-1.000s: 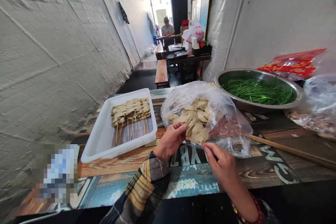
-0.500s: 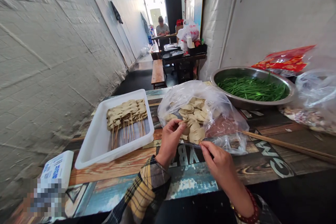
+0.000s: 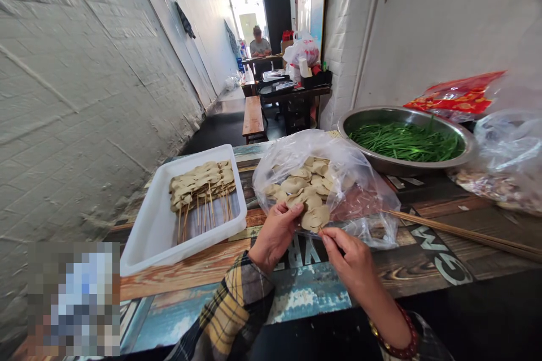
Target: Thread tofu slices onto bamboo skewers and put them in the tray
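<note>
My right hand [image 3: 353, 262] pinches the lower end of a thin wooden skewer. Threaded on that skewer are flat, round beige slices [image 3: 315, 218], their exact food kind unclear. At the upper end of the skewer, my left hand [image 3: 275, 237] is closed on a slice between thumb and fingers. Both hands are at the mouth of a clear plastic bag [image 3: 364, 197], which holds a heap of loose beige slices [image 3: 322, 168]. To the left, a white plastic tray [image 3: 146, 240] contains several finished-looking skewers of folded slices [image 3: 201, 180], sticks towards me.
A steel basin [image 3: 402, 166] of cut green stalks [image 3: 404, 141] stands at the right. Bare skewers [image 3: 457, 228] lie in front of it. Beyond are a red packet [image 3: 461, 93] and another plastic bag [image 3: 514, 146]. A bench [image 3: 253, 115] and a seated person [image 3: 259, 45] appear farther back.
My left hand has moved slightly down onto the slices at the skewer's upper end, its thumb now lying over them. My right hand keeps its pinch on the stick.
</note>
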Demonstrator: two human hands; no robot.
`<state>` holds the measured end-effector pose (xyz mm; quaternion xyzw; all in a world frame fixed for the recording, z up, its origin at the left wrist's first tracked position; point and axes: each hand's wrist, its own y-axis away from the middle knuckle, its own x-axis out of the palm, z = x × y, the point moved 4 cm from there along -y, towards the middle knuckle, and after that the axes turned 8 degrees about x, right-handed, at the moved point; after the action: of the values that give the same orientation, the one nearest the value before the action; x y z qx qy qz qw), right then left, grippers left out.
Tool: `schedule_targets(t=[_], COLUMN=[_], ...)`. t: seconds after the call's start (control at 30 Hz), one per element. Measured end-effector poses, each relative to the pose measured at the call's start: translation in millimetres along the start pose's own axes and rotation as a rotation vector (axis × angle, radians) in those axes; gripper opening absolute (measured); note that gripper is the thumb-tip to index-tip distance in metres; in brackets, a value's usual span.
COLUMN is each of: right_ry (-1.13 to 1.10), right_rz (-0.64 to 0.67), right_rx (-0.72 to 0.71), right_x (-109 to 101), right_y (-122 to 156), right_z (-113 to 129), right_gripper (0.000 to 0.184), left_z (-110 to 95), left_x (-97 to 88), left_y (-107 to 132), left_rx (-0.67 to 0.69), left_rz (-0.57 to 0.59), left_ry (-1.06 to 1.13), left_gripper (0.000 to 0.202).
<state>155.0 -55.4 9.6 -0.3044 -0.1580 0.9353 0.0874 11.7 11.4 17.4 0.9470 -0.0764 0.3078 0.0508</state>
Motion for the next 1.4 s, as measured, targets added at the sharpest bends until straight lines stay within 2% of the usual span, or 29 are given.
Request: schedule_targets(t=[0.1, 0.27, 0.4, 0.67, 1.03, 1.27, 1.4], right_ry=[-0.027, -0.068, -0.068, -0.046, -0.046, -0.089, -0.090], right_rz=[0.035, 0.097, 0.089, 0.058, 0.060, 0.105, 0.127], right_rx=[0.034, 0.029, -0.011, -0.045, -0.016, 0.091, 0.102], right_x=[0, 2, 4, 6, 5, 0, 1], right_y=[-1, -1, 1, 2, 2, -2, -3], right_z=[0, 1, 0, 0, -1, -1, -1], right_gripper=[0.026, 0.023, 0.021, 0.021, 0.022, 0.026, 0.028], left_z=[-2, -6, -7, -5, -3, -3, -2], left_x=[-1.5, 1.9, 5.1, 2.9, 5.3, 13.3, 12.0], left_y=[-1, -2, 0, 3, 4, 4, 5], left_rx=[0.058, 0.107, 0.103, 0.098, 0.086, 0.071, 0.086], left_rz=[-0.041, -0.064, -0.063, -0.143, -0.114, 0.021, -0.005], left_ry=[-0.018, 0.021, 0.021, -0.048, -0.066, -0.031, -0.054], left_gripper=[0.020, 0.026, 0.031, 0.033, 0.034, 0.031, 0.034])
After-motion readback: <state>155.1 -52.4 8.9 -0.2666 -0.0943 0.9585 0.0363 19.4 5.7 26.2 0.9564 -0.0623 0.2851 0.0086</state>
